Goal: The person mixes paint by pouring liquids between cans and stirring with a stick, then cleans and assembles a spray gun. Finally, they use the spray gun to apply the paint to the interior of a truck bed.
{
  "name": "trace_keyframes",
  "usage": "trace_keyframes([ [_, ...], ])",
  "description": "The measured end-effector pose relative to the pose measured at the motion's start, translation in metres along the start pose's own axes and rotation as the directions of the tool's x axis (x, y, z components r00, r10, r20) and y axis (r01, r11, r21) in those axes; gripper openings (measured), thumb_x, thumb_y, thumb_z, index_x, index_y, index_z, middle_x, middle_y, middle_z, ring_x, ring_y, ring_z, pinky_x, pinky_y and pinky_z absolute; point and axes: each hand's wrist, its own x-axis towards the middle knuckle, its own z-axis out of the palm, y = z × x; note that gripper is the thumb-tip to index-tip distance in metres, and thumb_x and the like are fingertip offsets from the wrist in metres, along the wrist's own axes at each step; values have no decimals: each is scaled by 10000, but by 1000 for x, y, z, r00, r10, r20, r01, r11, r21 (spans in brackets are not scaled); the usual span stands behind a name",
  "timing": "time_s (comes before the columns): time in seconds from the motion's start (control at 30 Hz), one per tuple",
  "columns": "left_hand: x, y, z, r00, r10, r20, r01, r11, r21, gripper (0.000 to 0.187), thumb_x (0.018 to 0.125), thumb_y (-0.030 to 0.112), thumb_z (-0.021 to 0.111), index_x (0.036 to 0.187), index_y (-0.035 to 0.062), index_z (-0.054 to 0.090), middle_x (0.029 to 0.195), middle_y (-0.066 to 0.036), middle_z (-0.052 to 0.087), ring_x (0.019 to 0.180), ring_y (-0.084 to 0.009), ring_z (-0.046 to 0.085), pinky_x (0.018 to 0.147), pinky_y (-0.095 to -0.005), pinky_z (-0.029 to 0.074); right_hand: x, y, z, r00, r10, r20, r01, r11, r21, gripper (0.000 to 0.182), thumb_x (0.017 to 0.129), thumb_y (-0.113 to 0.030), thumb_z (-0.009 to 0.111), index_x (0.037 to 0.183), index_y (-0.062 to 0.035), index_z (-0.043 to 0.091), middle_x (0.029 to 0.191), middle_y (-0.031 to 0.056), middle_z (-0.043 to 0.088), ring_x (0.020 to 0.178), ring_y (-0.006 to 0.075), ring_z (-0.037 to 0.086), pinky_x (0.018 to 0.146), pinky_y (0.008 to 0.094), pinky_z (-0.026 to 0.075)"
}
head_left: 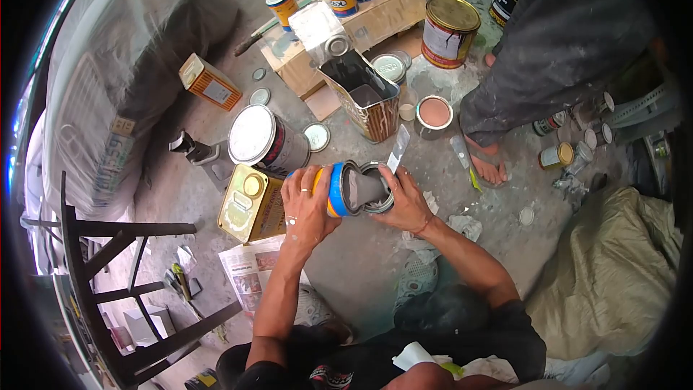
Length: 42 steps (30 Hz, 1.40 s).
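My left hand [309, 206] is wrapped round a blue and yellow can [337, 189], tipped on its side with its mouth toward the right. Thick grey paint [369, 189] spans from that can's mouth to a second open can [380, 209]. This second can is gripped by my right hand [408, 206], whose fingers also rest by a putty knife [398, 147] with a smeared blade pointing up. The two rims touch or nearly touch. My right hand hides much of the second can's side.
A gold rectangular tin [249, 206] and a large white-lidded can [253, 135] stand left of my hands. Ahead are an open rectangular tin [364, 101] and a can of pinkish paint [435, 113]. Another person's bare foot [491, 170] is at right. A dark metal frame [130, 230] stands left.
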Motion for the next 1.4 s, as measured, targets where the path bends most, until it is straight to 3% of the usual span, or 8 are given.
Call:
trace_keyframes([
  [0.57,4,-3,14,998,-20,-61,11,989,-148,1002,502,151,881,1404,74,450,1332,-147,535,1253,-388,494,1081,-491,383,-8,-2,-10,993,86,-81,-81,995,62,1150,588,-244,935,1515,-49,283,1244,224,539,1129,399,571,950,464,493],
  [0.63,3,-4,20,973,-228,44,223,863,-454,1018,524,187,914,1405,38,428,1311,-166,564,1218,-364,556,1052,-443,442,-9,-4,-17,978,147,-146,-135,987,88,1178,578,-241,949,1518,-36,269,1272,212,545,1160,365,576,968,447,487],
  [0.87,-12,-3,68,944,-313,100,268,557,-786,1013,527,251,945,1366,-1,436,1254,-157,630,1175,-283,620,1013,-392,488,11,-22,-64,982,65,-177,-69,997,-17,1219,539,-201,972,1515,-18,265,1303,201,543,1191,343,567,997,415,473],
  [0.93,-14,1,81,945,-273,179,267,331,-905,1034,521,271,954,1367,-14,432,1273,-161,626,1193,-262,611,1024,-378,480,22,-30,-83,990,84,-111,-85,996,-3,1190,547,-213,964,1507,-11,291,1288,204,547,1184,348,568,997,414,471],
  [1.0,-16,7,84,948,-270,166,251,319,-914,1039,520,284,954,1371,-5,434,1276,-158,625,1198,-267,610,1034,-384,474,33,-41,-99,993,-119,-18,112,964,-242,1142,548,-226,952,1489,-11,342,1279,210,541,1169,349,572,986,422,473],
  [1.03,-18,8,88,950,-249,190,272,359,-893,1044,523,291,952,1378,0,429,1282,-156,624,1200,-271,609,1036,-390,473,36,-44,-103,996,-90,23,93,971,-220,1073,555,-207,922,1479,-95,389,1338,245,491,1183,441,525,998,494,444],
  [1.13,-20,13,92,961,-224,162,242,396,-886,1099,528,311,942,1425,5,386,1293,-164,620,1208,-294,610,1034,-400,476,45,-61,-121,969,-155,190,224,877,-425,1039,575,-218,915,1476,-114,408,1370,255,461,1259,464,471,1067,530,391],
  [1.4,-20,20,90,970,-175,170,238,535,-811,1191,523,342,923,1478,2,296,1328,-220,583,1223,-399,579,1038,-439,467,58,-80,-127,904,-231,361,395,775,-493,950,607,-226,890,1451,-177,457,1410,258,417,1300,474,432,1093,576,356],
])
